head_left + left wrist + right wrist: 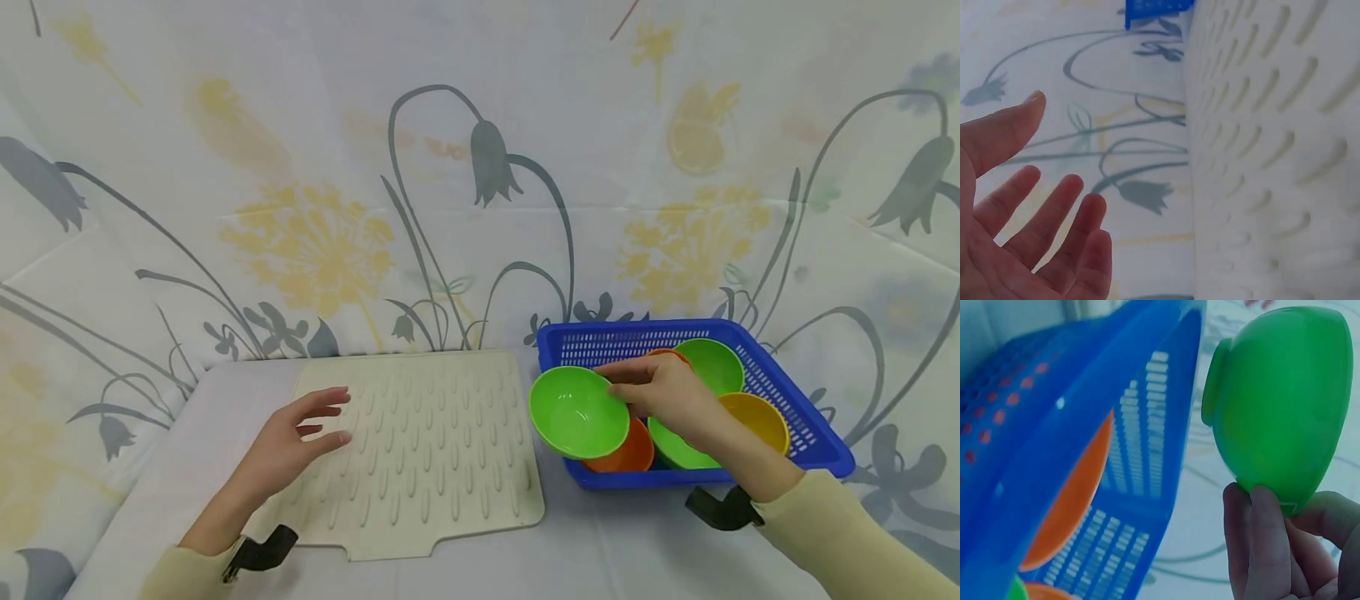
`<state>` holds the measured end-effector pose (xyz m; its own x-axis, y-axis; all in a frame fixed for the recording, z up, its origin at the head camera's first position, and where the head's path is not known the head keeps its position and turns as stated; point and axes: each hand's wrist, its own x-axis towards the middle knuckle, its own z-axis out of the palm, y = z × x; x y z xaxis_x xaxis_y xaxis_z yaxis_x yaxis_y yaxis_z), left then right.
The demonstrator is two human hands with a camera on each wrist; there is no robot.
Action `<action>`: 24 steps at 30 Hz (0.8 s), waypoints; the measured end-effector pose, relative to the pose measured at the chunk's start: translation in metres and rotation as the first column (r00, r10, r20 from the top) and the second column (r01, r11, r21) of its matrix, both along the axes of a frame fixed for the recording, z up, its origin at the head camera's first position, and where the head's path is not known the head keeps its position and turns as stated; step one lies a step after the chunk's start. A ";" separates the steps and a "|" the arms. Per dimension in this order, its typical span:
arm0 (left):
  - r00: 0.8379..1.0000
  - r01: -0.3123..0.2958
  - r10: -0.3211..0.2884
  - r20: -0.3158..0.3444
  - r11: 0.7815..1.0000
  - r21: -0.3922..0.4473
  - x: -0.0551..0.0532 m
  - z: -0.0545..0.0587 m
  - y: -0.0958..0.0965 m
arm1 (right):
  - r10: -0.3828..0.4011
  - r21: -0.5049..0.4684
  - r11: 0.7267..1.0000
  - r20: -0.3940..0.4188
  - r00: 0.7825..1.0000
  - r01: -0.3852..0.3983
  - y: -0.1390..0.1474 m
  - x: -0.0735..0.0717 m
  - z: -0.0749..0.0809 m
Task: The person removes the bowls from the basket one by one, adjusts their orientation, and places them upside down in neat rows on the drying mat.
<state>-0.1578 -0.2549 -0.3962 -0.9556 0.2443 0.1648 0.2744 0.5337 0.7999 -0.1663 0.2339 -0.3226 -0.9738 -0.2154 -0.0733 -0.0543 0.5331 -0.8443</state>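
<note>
**Pinching green bowl [576, 414] by the rim**

Holding it in right hand [663, 396], thumb and fingers clamped on the edge, tilted, just beside left end of basket [806, 442]. Hovering with left hand [288, 433] above mat [427, 450], fingers loosely apart.

The right hand [667, 400] has a glossy light-green round bowl [573, 412] in its grip by the rim, tilted, at the left side of a blue perforated plastic basket [675, 479]. Inside sit an orange bowl [632, 452], green bowls [714, 365] and a yellow bowl [761, 419]. The left hand [281, 446], fingers loosely bent, hovers over a cream ridged mat [435, 433] on the table [615, 550].
</note>
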 end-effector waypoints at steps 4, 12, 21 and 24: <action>0.997 0.077 -0.073 -0.034 0.990 0.118 0.003 0.005 0.023 | 0.011 -0.046 0.999 0.036 0.999 -0.009 -0.010 0.005 -0.001; 0.969 0.246 -0.230 -0.092 0.931 0.270 0.013 0.001 0.072 | 0.083 -0.144 0.987 0.070 0.994 -0.072 -0.038 0.011 -0.006; 0.929 0.363 -0.364 -0.061 0.870 0.334 0.031 -0.003 0.119 | 0.090 -0.138 0.987 0.060 0.994 -0.081 -0.070 0.017 -0.018; 0.923 0.369 -0.384 -0.031 0.856 0.362 0.035 -0.007 0.126 | 0.070 -0.122 0.991 0.047 0.996 -0.064 -0.077 0.017 -0.025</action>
